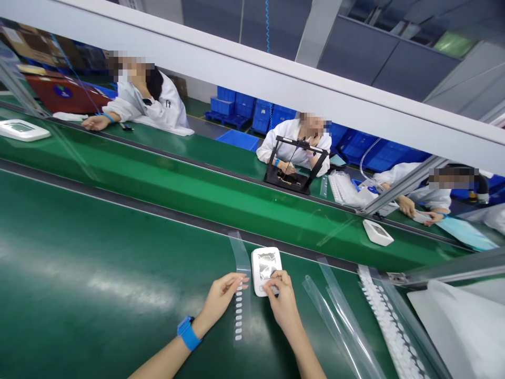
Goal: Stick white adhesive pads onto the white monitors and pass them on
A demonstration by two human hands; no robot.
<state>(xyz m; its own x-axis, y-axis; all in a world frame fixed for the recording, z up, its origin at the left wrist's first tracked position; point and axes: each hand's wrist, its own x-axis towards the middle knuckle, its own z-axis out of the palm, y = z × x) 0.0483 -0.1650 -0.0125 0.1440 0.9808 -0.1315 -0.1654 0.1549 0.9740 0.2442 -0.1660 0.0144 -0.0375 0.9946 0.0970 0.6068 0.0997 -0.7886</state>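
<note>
A small white device [265, 268] with a shiny screen lies on the green table in front of me. My right hand [281, 299] rests on its near edge, fingers curled and pressed on the casing. My left hand [221, 299], with a blue wrist strap [188, 333], has its fingertips pinched at a clear strip [239, 295] that carries a row of small white stickers. That strip lies just left of the device.
Several empty clear strips [339, 321] and strips full of white stickers [389, 326] lie at my right, beside a white sheet [465, 326]. Two more white devices [377, 232] [21, 129] sit on the green conveyor. Three people in white coats work across it, one behind a black frame [294, 171].
</note>
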